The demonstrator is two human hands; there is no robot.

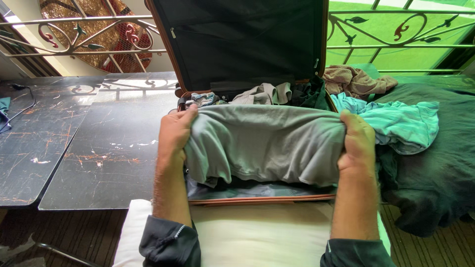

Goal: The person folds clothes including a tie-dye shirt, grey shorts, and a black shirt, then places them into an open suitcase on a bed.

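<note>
A dark, scratched tabletop [99, 143] fills the left of the view, with a curled metal railing [84, 37] behind it and a green-lit window grille [396, 29] to the right. An open suitcase [237, 44] with a brown rim stands in the middle, its black-lined lid upright, its lower half packed with crumpled clothes [267, 93].

Over the open half, both hands hold a grey folded garment [262, 143] stretched between them. The left hand [174, 136] grips the garment's left end, thumb on top and fingers curled under the cloth. The right hand [357, 141] clasps the right end the same way, its fingers wrapped round the fold and mostly hidden beneath it. The garment hangs just above the clothes already in the case, sagging slightly along its lower edge.

A cream cushion [257, 232] lies just in front of the suitcase, under the forearms, whose dark sleeves [170, 242] are pushed up. To the right, a turquoise shirt [401, 123] and a pinkish-brown cloth [356, 81] lie on a dark green blanket [435, 168]. A black cable [22, 104] runs across the far left of the tabletop.
</note>
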